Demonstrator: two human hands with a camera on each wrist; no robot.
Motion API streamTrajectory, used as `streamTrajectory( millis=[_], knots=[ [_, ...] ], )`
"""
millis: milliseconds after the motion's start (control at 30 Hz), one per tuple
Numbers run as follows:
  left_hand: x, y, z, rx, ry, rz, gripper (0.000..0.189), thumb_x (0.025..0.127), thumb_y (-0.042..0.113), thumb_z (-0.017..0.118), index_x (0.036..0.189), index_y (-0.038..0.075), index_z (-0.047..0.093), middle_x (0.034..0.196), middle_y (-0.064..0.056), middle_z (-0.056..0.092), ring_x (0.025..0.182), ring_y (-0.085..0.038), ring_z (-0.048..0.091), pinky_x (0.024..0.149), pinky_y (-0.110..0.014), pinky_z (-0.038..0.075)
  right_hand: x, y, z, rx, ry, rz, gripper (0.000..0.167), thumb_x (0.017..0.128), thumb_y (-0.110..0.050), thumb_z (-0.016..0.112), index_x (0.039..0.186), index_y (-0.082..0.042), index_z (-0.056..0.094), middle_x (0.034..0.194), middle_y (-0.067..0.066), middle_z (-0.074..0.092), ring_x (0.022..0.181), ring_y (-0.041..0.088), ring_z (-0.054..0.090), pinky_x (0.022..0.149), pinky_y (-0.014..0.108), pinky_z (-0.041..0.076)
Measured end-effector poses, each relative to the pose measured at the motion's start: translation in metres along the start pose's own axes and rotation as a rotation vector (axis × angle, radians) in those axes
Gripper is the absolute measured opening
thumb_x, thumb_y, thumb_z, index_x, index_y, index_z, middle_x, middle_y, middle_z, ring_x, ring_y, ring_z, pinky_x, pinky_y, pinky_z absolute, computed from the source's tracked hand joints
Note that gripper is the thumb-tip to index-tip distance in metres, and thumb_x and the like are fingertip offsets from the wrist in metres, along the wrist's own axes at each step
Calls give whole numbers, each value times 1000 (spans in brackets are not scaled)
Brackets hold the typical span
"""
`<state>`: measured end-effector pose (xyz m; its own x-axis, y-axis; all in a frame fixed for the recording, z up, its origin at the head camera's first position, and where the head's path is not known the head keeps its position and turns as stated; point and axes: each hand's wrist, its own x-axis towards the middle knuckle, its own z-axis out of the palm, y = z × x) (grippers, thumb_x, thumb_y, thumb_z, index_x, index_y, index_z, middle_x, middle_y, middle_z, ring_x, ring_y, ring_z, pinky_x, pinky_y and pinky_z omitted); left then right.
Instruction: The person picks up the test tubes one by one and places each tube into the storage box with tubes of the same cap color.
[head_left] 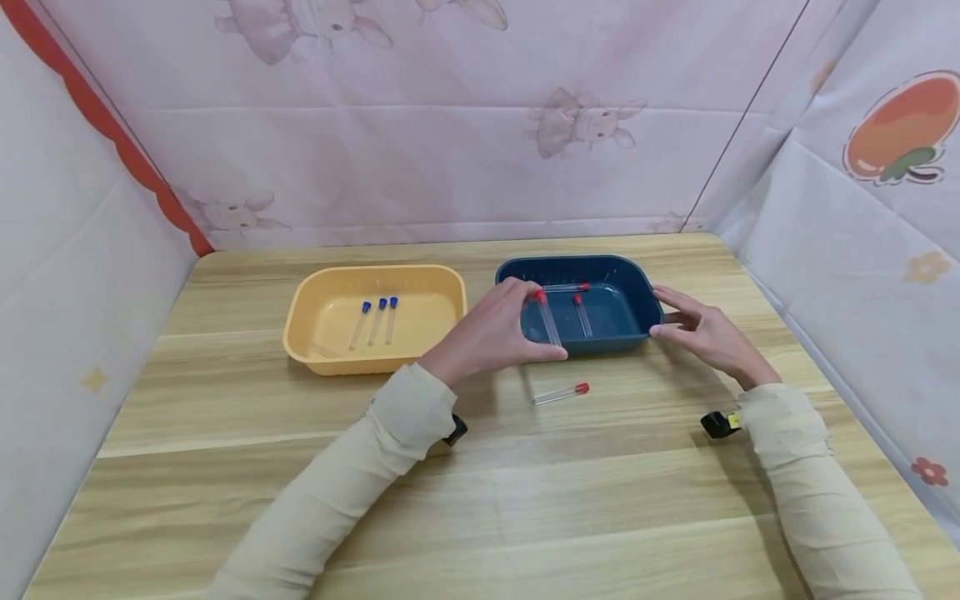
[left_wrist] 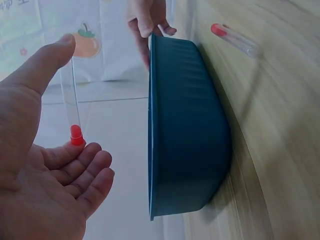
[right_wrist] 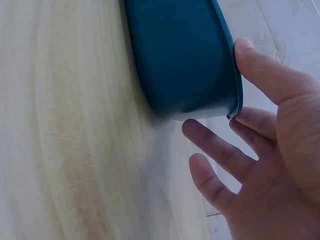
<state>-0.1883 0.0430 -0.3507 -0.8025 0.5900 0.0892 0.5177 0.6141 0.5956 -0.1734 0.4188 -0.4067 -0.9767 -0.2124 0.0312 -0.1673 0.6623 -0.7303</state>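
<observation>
Sleeved arms reach from the near edge across the wooden table (head_left: 480,500). A loose red-capped tube (head_left: 561,393) lies on the wood just near of the blue bin (head_left: 633,292), which already holds two such tubes. The left hand (head_left: 491,333) pinches another red-capped tube (head_left: 547,318) between thumb and fingertips over the bin's near-left rim. The right hand (head_left: 701,332) is spread, its fingertips touching the bin's right wall. To do this well, I judge, brace the bin, lower the tube flat beside the others, then release. Left of it, the yellow bin (head_left: 315,300) holds three blue-capped tubes (head_left: 377,319).
</observation>
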Motion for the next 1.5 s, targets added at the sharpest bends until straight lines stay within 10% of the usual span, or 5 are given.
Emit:
streamTrajectory(
  millis=[533, 1500],
  knots=[
    [39, -7, 22, -42, 30, -77, 88, 80, 64, 81, 142, 11, 52, 137, -8, 53, 111, -18, 51, 95, -33, 53, 2, 3, 2, 1, 20, 13, 70, 99, -23, 73, 160, -12, 40, 166, 10, 33, 122, 22, 62, 88, 7, 47],
    [83, -18, 38, -22, -64, -190, 86, 81, 56, 85, 143, 10, 49, 140, -8, 47, 110, -18, 53, 92, -30, 54, 2, 5, 0, -4, 14, -4, 70, 99, -16, 73, 160, -7, 39, 166, 17, 31, 124, 39, 59, 86, 5, 45]
  ],
)
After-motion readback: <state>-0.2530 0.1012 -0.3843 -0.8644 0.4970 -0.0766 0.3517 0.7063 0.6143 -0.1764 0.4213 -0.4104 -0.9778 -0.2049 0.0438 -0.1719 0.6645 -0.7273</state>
